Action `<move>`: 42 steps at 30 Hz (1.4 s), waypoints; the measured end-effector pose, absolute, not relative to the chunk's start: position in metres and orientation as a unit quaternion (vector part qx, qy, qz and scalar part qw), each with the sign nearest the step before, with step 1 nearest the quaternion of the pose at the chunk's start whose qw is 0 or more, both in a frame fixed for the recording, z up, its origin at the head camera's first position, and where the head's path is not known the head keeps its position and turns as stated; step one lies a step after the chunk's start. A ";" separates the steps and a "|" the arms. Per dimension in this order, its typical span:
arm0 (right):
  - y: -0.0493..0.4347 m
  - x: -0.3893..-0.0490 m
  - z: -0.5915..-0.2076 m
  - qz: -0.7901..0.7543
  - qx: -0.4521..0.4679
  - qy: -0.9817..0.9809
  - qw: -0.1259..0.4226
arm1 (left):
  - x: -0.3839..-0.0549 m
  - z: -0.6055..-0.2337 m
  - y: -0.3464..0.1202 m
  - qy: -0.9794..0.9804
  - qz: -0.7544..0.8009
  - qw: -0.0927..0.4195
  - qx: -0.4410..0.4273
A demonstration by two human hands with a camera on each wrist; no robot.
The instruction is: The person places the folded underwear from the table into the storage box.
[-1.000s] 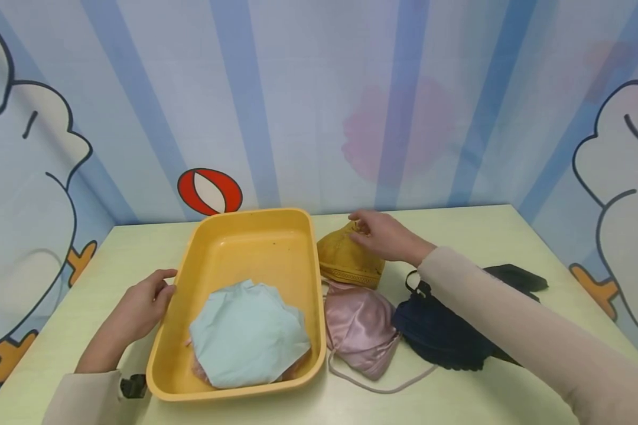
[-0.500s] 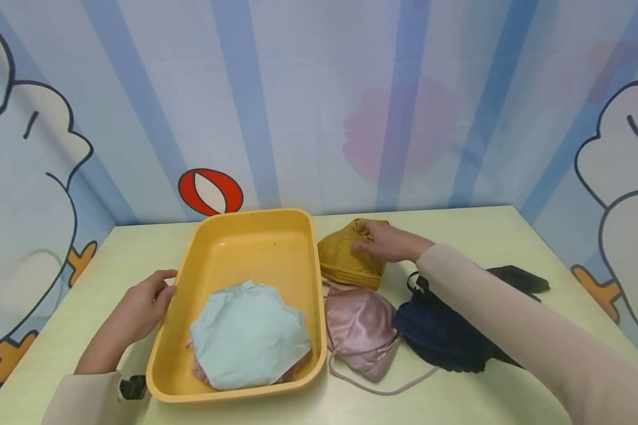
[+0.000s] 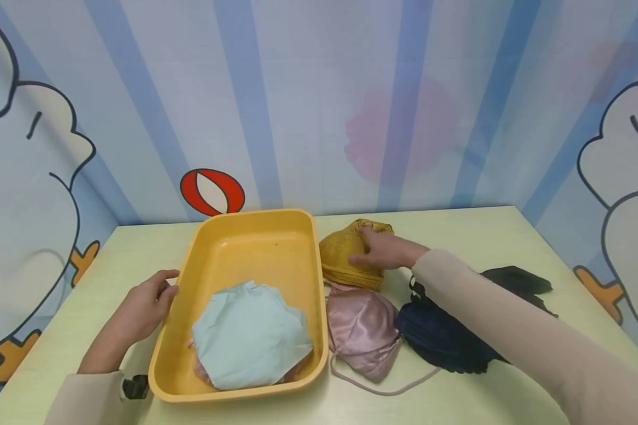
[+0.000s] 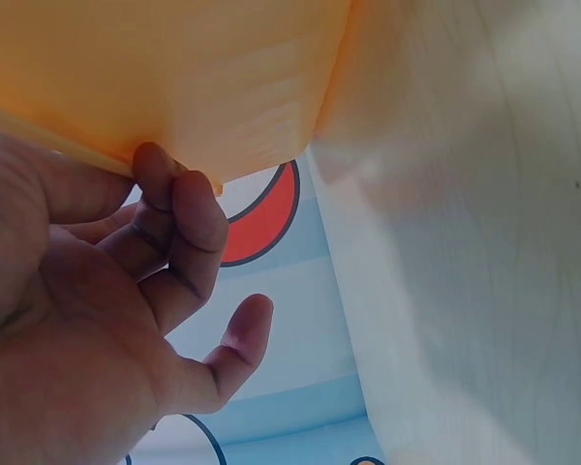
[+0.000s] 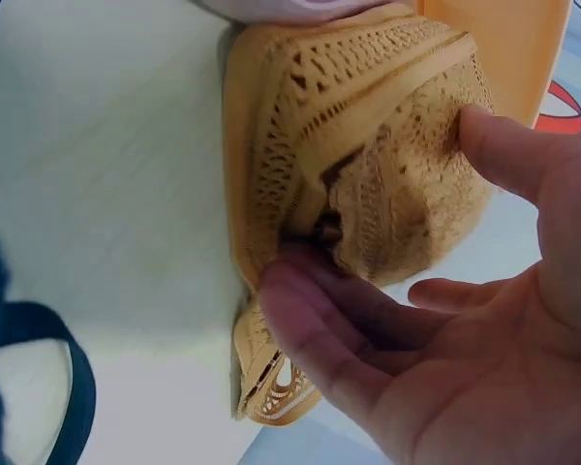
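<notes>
A folded mustard-yellow bra (image 3: 345,254) with a patterned band lies at the back, against the right side of a yellow plastic tray (image 3: 260,248). My right hand (image 3: 388,249) grips its right part. In the right wrist view the thumb lies on the bra's cup (image 5: 416,174) and the fingers (image 5: 320,320) reach into a fold. At the tray's left side, my left hand (image 3: 143,307) holds the rim with curled fingers, seen close up in the left wrist view. A pale mint cloth (image 3: 252,336) lies inside the tray, with pink fabric (image 3: 204,372) showing beneath it.
A pink satin bra (image 3: 364,330) lies in front of the mustard one, its strap trailing right. Beside it are a navy bra (image 3: 446,339) and a black garment (image 3: 516,280), partly hidden by my right sleeve (image 3: 489,313). A printed backdrop (image 3: 319,118) rises behind the table.
My right hand has come down from above the mustard bra and taken hold of its right part; the bra's upper edge has shifted slightly right. My left hand stays at the tray rim.
</notes>
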State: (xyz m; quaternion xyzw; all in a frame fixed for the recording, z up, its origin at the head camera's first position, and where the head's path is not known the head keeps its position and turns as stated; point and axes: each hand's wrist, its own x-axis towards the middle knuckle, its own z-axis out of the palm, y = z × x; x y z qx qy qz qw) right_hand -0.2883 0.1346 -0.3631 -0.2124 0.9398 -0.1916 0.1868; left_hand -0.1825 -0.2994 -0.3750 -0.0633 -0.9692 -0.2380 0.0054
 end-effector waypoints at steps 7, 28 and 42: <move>0.128 -0.289 -0.363 -0.207 -0.237 0.941 0.126 | -0.183 -0.374 -0.299 -0.969 -0.239 0.006 -0.064; 0.120 -0.289 -0.362 -0.206 -0.240 0.942 0.114 | -0.181 -0.374 -0.299 -0.968 -0.241 0.013 -0.069; 0.126 -0.299 -0.366 -0.207 -0.214 0.937 0.184 | -0.181 -0.375 -0.299 -0.968 -0.240 0.014 -0.072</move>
